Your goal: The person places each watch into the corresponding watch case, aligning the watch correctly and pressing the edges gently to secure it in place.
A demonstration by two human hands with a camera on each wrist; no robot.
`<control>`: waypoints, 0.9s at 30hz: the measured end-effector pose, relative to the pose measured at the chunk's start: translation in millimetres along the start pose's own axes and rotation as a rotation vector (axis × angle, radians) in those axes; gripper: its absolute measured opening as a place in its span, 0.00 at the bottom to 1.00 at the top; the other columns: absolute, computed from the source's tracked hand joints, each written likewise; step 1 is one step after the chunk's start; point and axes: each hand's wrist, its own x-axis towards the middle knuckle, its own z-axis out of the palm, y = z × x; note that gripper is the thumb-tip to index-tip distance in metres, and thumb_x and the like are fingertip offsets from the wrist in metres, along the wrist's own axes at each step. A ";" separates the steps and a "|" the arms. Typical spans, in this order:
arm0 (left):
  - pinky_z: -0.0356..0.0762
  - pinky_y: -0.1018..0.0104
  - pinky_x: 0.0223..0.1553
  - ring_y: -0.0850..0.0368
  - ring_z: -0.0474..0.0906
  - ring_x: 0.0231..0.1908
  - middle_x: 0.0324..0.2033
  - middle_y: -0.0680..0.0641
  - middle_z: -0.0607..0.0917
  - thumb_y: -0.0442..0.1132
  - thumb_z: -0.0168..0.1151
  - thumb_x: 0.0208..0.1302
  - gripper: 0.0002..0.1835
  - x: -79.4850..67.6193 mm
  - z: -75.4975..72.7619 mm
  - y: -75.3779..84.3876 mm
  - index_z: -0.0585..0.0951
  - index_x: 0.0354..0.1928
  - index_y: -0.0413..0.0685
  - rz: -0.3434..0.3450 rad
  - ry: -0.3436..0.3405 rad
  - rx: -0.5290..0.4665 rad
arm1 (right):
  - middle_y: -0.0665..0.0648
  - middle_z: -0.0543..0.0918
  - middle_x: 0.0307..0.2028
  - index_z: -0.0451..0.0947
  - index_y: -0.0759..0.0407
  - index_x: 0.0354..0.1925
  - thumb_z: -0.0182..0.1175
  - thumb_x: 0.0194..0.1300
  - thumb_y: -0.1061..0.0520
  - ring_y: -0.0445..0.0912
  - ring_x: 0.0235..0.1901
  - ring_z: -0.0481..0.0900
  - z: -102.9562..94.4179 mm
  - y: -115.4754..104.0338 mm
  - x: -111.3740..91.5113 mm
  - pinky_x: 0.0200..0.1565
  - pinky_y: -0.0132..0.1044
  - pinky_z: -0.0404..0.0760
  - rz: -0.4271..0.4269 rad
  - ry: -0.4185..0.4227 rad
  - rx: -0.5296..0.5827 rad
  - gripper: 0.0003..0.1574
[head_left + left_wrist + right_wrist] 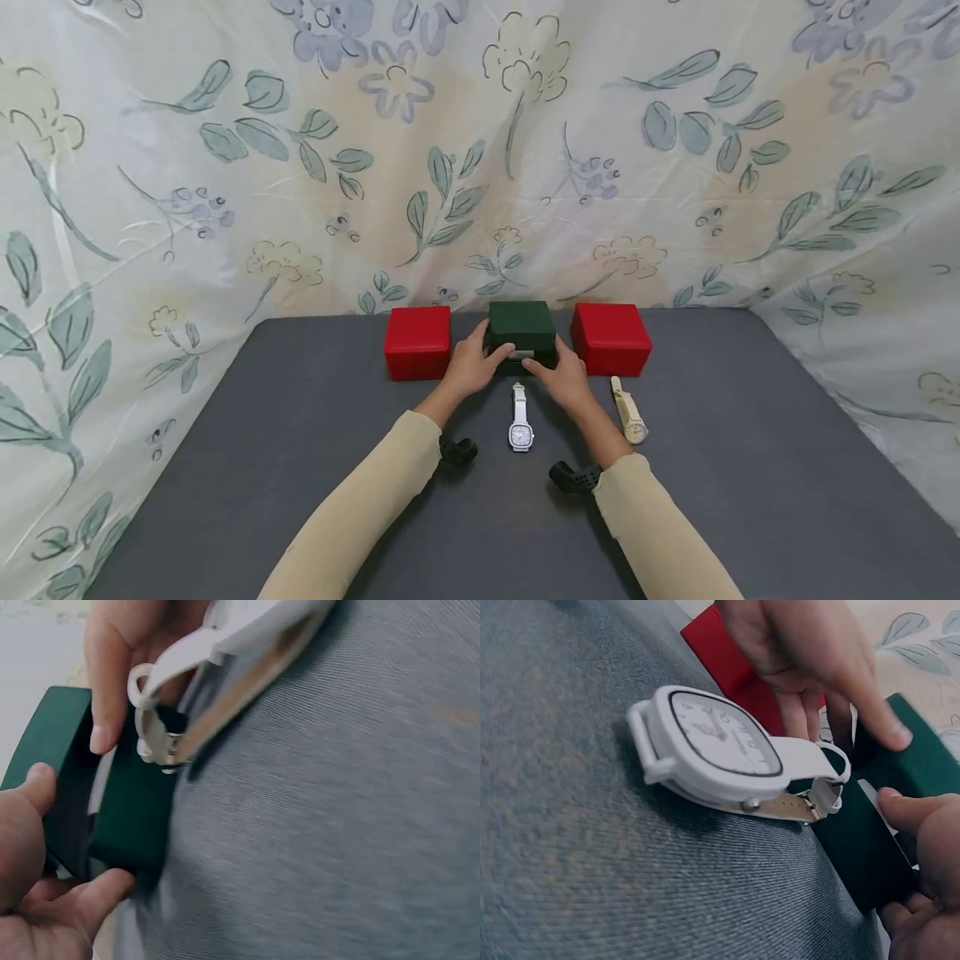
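In the head view a dark green box stands at the back of the table, its lid ajar over the base. My left hand grips its left side and my right hand its right side, each thumb at the front by the gap. Both wrist views show the raised lid and the green base, with fingers at the base's lower corners. In front of the box, between my forearms, lies a white watch with a squarish dial, its strap buckled in a loop.
Red boxes flank the green one: a left red box and a right red box. A cream watch lies beside my right forearm. Black wrist straps stick out at both cuffs. A floral cloth hangs behind the grey table.
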 end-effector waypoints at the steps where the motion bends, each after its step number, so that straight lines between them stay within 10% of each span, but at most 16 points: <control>1: 0.69 0.49 0.65 0.46 0.68 0.67 0.70 0.41 0.67 0.57 0.57 0.67 0.42 1.3 -0.2 2.7 0.55 0.74 0.44 -0.005 -0.001 0.017 | 0.62 0.73 0.65 0.60 0.53 0.71 0.62 0.65 0.51 0.57 0.64 0.72 -1.2 1.4 0.6 0.63 0.55 0.71 -0.006 0.011 -0.003 0.40; 18: 0.85 0.51 0.35 0.37 0.80 0.50 0.63 0.35 0.70 0.80 0.36 0.58 0.54 30.5 -19.5 36.8 0.59 0.73 0.46 -0.353 -0.069 -0.173 | 0.55 0.70 0.68 0.70 0.54 0.66 0.59 0.67 0.54 0.55 0.71 0.61 6.7 1.8 1.1 0.71 0.56 0.55 0.078 0.106 -0.008 0.30; 27: 0.85 0.58 0.41 0.42 0.75 0.58 0.68 0.38 0.67 0.67 0.48 0.66 0.44 28.2 -19.4 30.8 0.56 0.74 0.46 -0.274 -0.148 -0.132 | 0.55 0.69 0.68 0.71 0.55 0.65 0.58 0.68 0.53 0.57 0.70 0.62 5.3 4.1 0.7 0.69 0.58 0.52 0.058 0.133 -0.011 0.28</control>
